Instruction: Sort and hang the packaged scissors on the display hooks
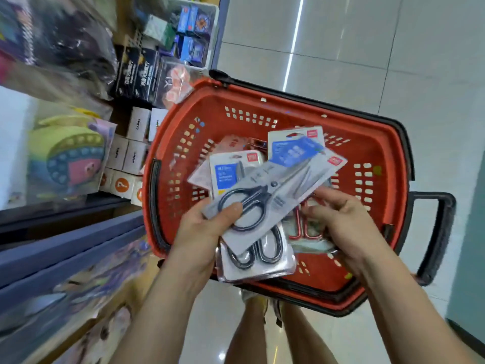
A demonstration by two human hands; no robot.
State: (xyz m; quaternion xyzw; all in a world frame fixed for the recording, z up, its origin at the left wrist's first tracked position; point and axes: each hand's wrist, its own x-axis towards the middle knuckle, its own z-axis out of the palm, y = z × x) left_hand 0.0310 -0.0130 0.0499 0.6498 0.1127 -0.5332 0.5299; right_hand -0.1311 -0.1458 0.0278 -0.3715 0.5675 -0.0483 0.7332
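Shop shelves of boxed goods [136,143] line the left of a pale tiled floor [393,48], where a red plastic shopping basket with black handles [380,143] stands. Over it the left hand [199,232] has its grip pinched, thumb on top, on a stack of grey carded packs of black-handled scissors with blue labels [275,190]. The right hand [343,222] curls its fingers at the stack's right edge, and I cannot tell what that grip holds.
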